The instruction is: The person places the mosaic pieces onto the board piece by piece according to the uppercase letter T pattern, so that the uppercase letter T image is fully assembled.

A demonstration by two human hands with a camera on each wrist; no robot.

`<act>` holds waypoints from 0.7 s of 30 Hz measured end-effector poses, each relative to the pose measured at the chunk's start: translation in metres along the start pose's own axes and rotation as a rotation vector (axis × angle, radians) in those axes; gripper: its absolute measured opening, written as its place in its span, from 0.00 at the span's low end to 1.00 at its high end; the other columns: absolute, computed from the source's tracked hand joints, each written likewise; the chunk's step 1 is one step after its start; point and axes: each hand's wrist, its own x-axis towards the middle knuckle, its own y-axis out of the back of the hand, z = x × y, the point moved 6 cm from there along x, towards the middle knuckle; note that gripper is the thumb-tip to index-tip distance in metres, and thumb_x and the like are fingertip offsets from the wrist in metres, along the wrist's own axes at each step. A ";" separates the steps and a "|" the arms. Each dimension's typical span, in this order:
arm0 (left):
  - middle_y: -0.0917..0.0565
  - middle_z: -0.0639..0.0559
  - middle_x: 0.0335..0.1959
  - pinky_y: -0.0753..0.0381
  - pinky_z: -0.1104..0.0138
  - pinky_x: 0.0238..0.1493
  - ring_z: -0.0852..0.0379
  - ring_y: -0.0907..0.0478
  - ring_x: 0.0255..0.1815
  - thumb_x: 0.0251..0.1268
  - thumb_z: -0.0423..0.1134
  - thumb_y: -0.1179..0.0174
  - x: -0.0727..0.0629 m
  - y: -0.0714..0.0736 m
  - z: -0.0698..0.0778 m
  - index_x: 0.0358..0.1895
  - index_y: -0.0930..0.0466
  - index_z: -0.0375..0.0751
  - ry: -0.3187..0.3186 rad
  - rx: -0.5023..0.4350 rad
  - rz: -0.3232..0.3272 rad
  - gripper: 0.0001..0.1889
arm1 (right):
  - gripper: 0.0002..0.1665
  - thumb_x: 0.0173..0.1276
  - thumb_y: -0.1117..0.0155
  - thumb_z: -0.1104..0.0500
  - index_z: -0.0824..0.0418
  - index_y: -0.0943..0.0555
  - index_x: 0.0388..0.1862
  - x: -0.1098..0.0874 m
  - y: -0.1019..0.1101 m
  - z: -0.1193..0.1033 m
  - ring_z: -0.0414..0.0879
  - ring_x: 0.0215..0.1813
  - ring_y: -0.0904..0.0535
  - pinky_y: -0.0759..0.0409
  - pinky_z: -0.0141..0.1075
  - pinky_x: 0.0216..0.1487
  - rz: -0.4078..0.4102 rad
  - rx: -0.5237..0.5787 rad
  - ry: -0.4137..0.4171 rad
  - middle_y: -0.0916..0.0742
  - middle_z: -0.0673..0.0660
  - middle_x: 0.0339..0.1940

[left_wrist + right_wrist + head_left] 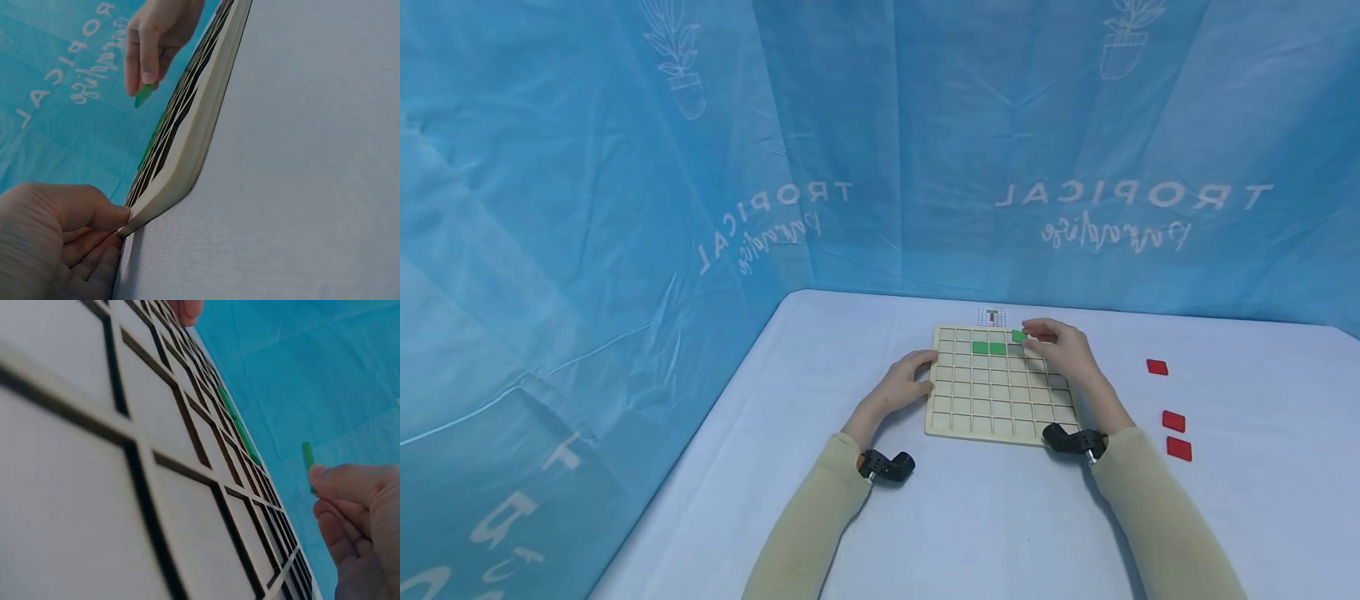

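A pale wooden board (pixel 985 437) with a grid of square cells lies on the white table. Along its left edge, my left hand (pixel 897 385) grips the rim, with the thumb (pixel 112 216) at the edge in the left wrist view. Above the far right part of the board, my right hand (pixel 1066 352) pinches a small green square tile (pixel 308 464) between thumb and fingers. The tile is tilted and raised off the grid. Two more green tiles (pixel 988 348) sit side by side in cells of the second row from the far edge.
Right of the board lie three loose red tiles: one farther back (pixel 1157 367) and two nearer (pixel 1174 421). A small card (pixel 992 317) printed with a grid and a green and dark red T shape lies behind the board. Blue printed cloth (pixel 925 167) hangs behind and at the left.
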 end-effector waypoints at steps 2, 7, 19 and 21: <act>0.35 0.45 0.68 0.42 0.65 0.69 0.52 0.41 0.70 0.63 0.27 0.44 0.001 0.000 0.000 0.68 0.36 0.36 -0.006 -0.009 0.003 0.28 | 0.23 0.66 0.37 0.58 0.64 0.24 0.58 -0.001 -0.002 0.003 0.57 0.53 0.23 0.24 0.48 0.55 0.002 0.013 -0.023 0.18 0.63 0.52; 0.35 0.44 0.68 0.41 0.65 0.69 0.51 0.41 0.70 0.63 0.26 0.45 0.002 0.000 0.001 0.68 0.36 0.35 -0.018 -0.023 0.003 0.28 | 0.22 0.65 0.36 0.60 0.65 0.23 0.57 -0.002 -0.008 0.006 0.57 0.52 0.22 0.23 0.48 0.54 -0.010 0.009 -0.048 0.18 0.63 0.51; 0.36 0.45 0.69 0.42 0.65 0.69 0.51 0.41 0.70 0.63 0.27 0.44 0.001 0.000 0.000 0.68 0.36 0.36 -0.002 -0.006 -0.002 0.28 | 0.20 0.64 0.35 0.62 0.65 0.22 0.55 -0.001 -0.015 0.010 0.54 0.48 0.21 0.22 0.47 0.50 -0.033 -0.077 -0.004 0.16 0.62 0.48; 0.36 0.44 0.68 0.42 0.65 0.69 0.51 0.41 0.70 0.63 0.27 0.44 0.001 0.000 0.000 0.68 0.36 0.36 -0.003 -0.007 -0.001 0.28 | 0.20 0.63 0.35 0.62 0.65 0.21 0.55 -0.001 -0.016 0.010 0.54 0.48 0.21 0.22 0.47 0.51 -0.031 -0.086 0.001 0.16 0.61 0.48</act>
